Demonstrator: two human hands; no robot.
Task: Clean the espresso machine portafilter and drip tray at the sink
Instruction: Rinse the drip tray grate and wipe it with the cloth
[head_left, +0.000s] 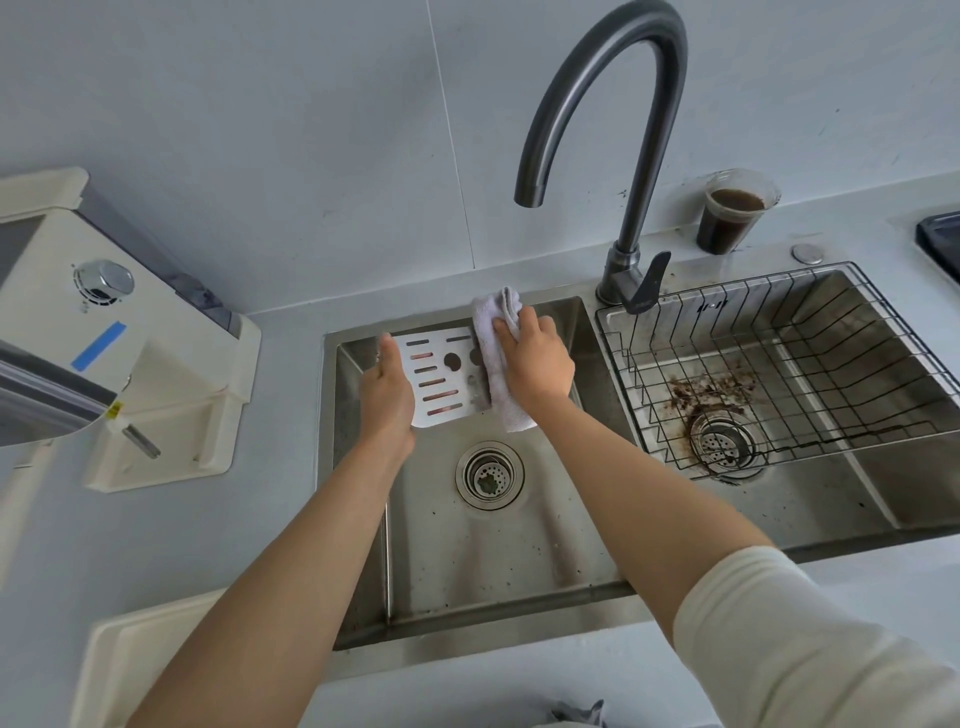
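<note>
Two basins side by side in the sink (328, 467), the white drip tray cover (441, 384) held up over the left one near its far wall, face up, its slots lying left to right in a column from far edge to near edge; long axis not clear, the right part hidden under a cloth (496, 364). Left hand (387, 392) gripping the cover's left edge; right hand (537, 364) curled round the pale folded cloth, pressing it on the cover's right side. Grey tap (613, 130) behind, wire basket (779, 353) in the stained right basin, cup (730, 218) of dark liquid on the bench (280, 519), cream espresso machine (130, 338) at left.
</note>
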